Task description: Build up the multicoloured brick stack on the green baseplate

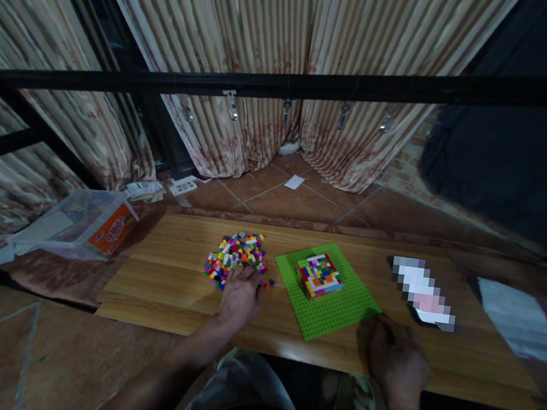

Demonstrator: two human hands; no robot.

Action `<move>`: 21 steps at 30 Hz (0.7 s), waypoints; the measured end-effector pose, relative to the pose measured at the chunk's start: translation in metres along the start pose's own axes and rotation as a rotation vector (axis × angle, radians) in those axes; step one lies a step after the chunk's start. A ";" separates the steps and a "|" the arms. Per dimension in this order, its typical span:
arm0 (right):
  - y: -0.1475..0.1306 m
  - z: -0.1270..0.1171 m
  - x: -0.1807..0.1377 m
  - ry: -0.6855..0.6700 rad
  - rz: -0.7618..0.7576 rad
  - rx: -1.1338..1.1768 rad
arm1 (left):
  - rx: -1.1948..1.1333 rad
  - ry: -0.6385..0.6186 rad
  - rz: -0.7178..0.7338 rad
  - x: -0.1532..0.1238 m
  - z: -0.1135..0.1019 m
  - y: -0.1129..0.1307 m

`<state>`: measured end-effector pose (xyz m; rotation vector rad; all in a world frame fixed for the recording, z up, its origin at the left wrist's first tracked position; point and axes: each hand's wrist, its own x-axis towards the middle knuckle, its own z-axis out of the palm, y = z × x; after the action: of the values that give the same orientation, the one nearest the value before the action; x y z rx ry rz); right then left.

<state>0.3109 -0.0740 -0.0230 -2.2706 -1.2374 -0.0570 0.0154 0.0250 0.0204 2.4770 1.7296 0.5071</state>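
My left hand (pixel 241 295) is at the near edge of a heap of small multicoloured toy bricks (pixel 237 254). Its fingers reach forward onto the bricks, slightly apart, and no held brick shows. A green studded baseplate (pixel 304 313) lies turned at an angle on the table, right of the heap. On it stands a low square block (pixel 319 275) built from bricks of many colours. My right hand (pixel 396 362) rests by the baseplate's right corner with its fingers curled in. Whatever may be inside those fingers is hidden.
The wooden table (pixel 158 277) holds a phone (pixel 423 295), its screen blurred, on the right. Beyond the table's left end sits a clear plastic box (pixel 84 224) with an orange label. A black metal bar (pixel 269 83) with clips crosses before the curtains (pixel 257 21).
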 end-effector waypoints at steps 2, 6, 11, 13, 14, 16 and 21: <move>0.000 0.000 0.000 -0.004 0.005 -0.003 | 0.028 -0.026 -0.010 0.002 0.002 0.002; 0.002 0.001 0.000 -0.010 -0.003 0.004 | 0.029 -0.035 0.001 0.003 0.006 0.001; 0.001 0.001 0.000 0.019 -0.003 0.015 | -0.059 -0.014 0.010 0.001 0.009 -0.002; 0.000 0.001 -0.001 0.023 0.002 0.013 | -0.081 -0.007 0.007 0.001 0.010 -0.003; -0.001 0.000 -0.001 0.021 0.005 0.011 | -0.091 -0.004 0.005 0.001 0.010 -0.003; -0.001 0.000 -0.001 0.017 0.007 0.012 | -0.108 -0.003 0.005 0.000 0.012 -0.004; 0.001 0.000 -0.001 0.016 -0.012 0.032 | -0.152 0.027 -0.004 -0.001 0.015 -0.004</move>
<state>0.3113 -0.0749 -0.0242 -2.2312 -1.2356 -0.0594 0.0164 0.0268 0.0051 2.3726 1.6380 0.6494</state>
